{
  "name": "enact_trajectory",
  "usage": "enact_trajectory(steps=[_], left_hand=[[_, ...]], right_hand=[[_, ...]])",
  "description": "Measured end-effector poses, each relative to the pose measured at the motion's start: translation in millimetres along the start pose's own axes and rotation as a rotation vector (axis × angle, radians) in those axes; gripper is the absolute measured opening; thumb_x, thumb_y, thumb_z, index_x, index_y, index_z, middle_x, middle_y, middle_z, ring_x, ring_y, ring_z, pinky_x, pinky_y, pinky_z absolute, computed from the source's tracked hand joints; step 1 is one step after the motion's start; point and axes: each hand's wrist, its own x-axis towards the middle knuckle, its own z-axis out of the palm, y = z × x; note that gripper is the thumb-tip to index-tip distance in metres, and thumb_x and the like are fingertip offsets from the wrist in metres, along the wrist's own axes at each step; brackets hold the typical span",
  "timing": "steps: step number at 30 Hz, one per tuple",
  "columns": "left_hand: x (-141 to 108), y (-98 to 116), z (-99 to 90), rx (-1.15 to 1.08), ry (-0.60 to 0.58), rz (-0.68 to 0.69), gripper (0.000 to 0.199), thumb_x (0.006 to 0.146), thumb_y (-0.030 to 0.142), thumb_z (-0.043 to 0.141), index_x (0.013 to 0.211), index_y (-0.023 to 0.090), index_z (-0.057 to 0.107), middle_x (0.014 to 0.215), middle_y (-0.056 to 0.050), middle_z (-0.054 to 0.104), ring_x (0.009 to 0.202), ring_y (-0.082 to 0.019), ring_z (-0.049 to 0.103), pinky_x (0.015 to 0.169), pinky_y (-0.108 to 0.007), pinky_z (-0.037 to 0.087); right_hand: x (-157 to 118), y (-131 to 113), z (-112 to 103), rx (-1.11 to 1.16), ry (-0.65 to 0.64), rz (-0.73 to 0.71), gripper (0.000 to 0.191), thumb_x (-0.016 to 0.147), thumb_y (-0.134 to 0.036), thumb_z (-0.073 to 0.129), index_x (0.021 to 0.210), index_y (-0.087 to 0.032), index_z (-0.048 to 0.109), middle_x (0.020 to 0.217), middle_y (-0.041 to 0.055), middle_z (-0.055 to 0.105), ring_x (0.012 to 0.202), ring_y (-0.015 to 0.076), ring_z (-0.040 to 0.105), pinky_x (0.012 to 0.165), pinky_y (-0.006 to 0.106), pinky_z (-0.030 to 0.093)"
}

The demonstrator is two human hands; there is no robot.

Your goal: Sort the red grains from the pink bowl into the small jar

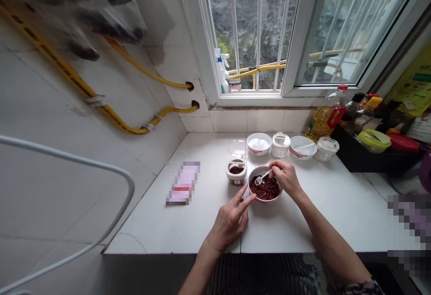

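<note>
Below and right of the frame's centre, our right hand [285, 178] pinches a white spoon [264, 176] over dark red flakes [266, 191] in a bowl [266, 201]; our left hand [231, 218], empty and loosely spread, touches the bowl.

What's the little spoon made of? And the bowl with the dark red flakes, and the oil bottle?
The spoon looks like smooth plastic: it's white and thin-handled. The bowl has a smooth, pale rim, so maybe glazed ceramic, or hard plastic; I can't tell. The bottle is probably glossy, clear plastic, because yellow shows through its side.
</note>
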Motion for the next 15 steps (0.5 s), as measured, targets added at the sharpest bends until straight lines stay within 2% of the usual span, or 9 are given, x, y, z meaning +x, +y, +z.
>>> enact_trajectory(steps=[11, 15], left_hand=[[-0.3, -0.4, 0.0, 0.005, -0.005, -0.006, 0.066, 0.088, 0.004, 0.046, 0.150, 0.026, 0.039, 0.155, -0.014, 0.042, 0.114, -0.022, 0.067, 0.091, -0.034, 0.060], [-0.5, -0.4, 0.2, 0.019, -0.010, -0.010, 0.067, 0.087, 0.004, 0.046, 0.150, 0.027, 0.039, 0.156, -0.013, 0.042, 0.117, -0.023, 0.066, 0.093, -0.034, 0.059]], right_hand=[[0.6, -1.8, -1.8, 0.084, -0.010, 0.097, 0.019, 0.069, -0.027, 0.048, 0.068, -0.021, 0.066, 0.050, -0.0007, 0.067, 0.051, 0.0170, 0.062, 0.060, 0.028, 0.048], [2.5, -0.4, -2.9, 0.191, -0.021, 0.146, 0.018, 0.069, -0.028, 0.051, 0.068, -0.020, 0.067, 0.051, 0.0001, 0.067, 0.052, 0.0176, 0.063, 0.058, 0.028, 0.049]])
